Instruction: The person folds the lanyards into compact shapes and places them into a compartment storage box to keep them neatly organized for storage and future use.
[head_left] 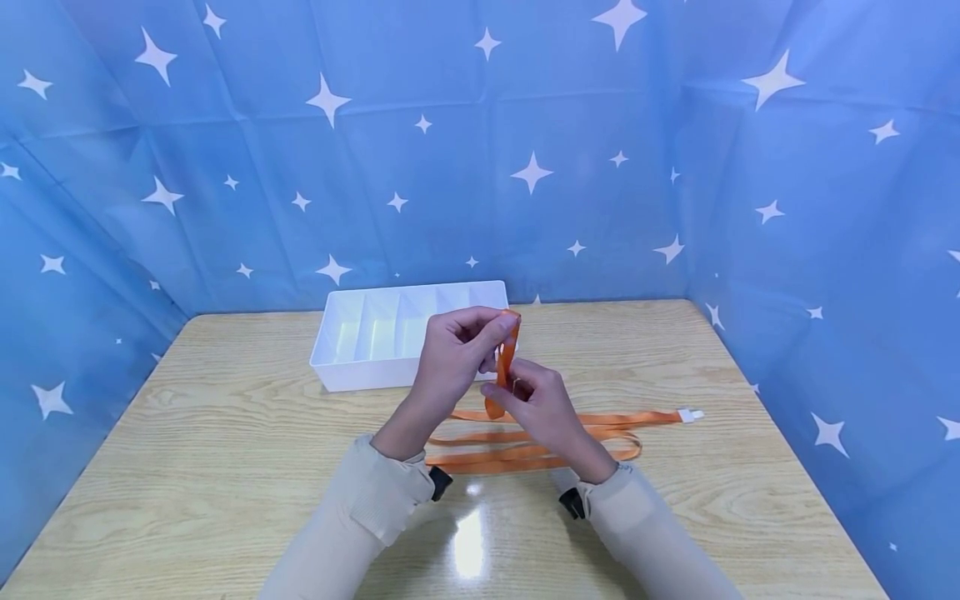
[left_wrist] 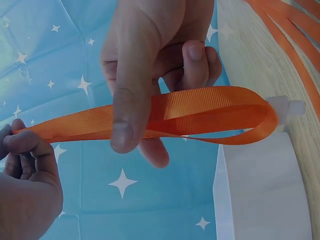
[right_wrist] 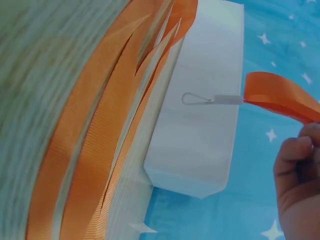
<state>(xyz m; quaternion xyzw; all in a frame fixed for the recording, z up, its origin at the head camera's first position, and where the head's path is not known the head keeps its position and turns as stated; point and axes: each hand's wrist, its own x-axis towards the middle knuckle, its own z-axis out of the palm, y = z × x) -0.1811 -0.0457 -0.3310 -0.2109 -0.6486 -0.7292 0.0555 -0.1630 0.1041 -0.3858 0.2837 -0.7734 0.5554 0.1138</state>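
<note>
The orange strap (left_wrist: 200,102) is held above the table (head_left: 225,467) at two points, its upper end being pinched by the left hand (head_left: 461,342) and its middle being clamped by the right hand (head_left: 540,404) between thumb and fingers, with no gap left in either grip, apparently so that the layers are kept together and taut. Below the right hand, the loop and white clip (right_wrist: 229,99) are left free, while other orange straps (head_left: 480,461) are laid flat in front of the compartmented white box (head_left: 375,373), presumably so that tangling is avoided.
</note>
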